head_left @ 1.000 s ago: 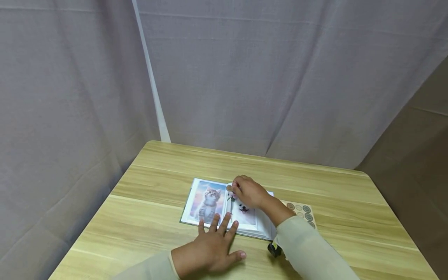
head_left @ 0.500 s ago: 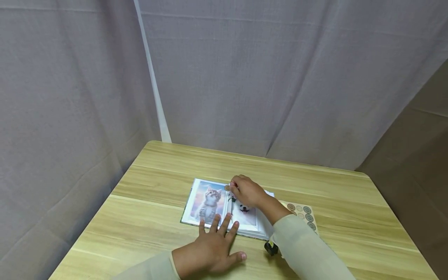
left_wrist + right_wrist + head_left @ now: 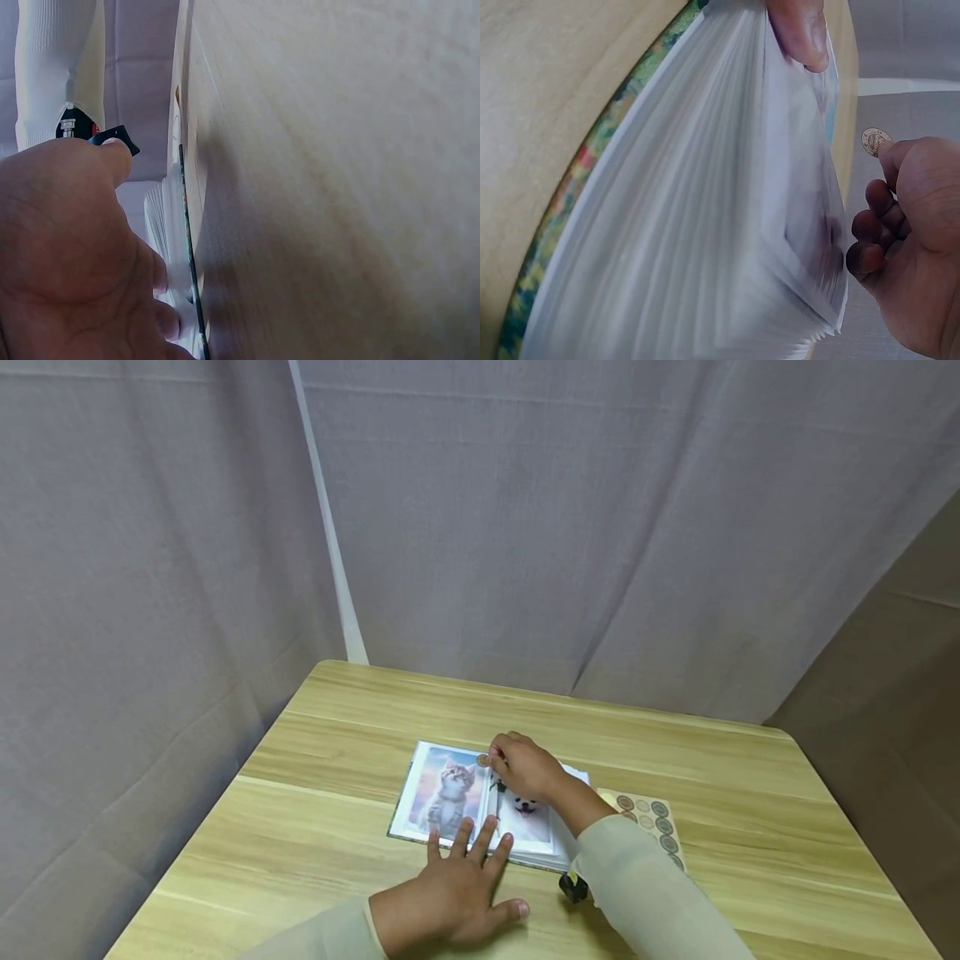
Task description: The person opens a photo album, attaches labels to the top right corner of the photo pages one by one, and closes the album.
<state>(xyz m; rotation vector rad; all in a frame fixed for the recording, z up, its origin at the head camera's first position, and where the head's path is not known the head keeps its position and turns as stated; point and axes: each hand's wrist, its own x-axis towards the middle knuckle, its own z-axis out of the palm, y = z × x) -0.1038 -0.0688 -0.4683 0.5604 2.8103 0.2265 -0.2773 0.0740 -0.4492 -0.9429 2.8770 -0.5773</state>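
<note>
A photo album (image 3: pixel 402 814) lies spread on the table, with a kitten picture (image 3: pixel 450 793) on its left page and a white dog picture (image 3: pixel 525 827) on its right page. My left hand (image 3: pixel 453 893) is spread flat, its fingertips resting on the album's near edge. Above the top of the pages, close to the fold, my right hand (image 3: pixel 528 770) pinches a round brown sticker (image 3: pixel 874 141) between thumb and forefinger. The other fingers are curled in the right wrist view. My right hand covers part of the dog picture.
A sheet of round stickers (image 3: pixel 637 795) lies right of the album, partly behind my right forearm. A black wrist device (image 3: pixel 573 887) hangs under the right sleeve. Grey curtains (image 3: pixel 480 527) stand behind the wooden table (image 3: pixel 300 827).
My right hand has slid slightly left with the sticker, which now overlaps the kitten picture's upper right corner from this view. The left hand stays in place.
</note>
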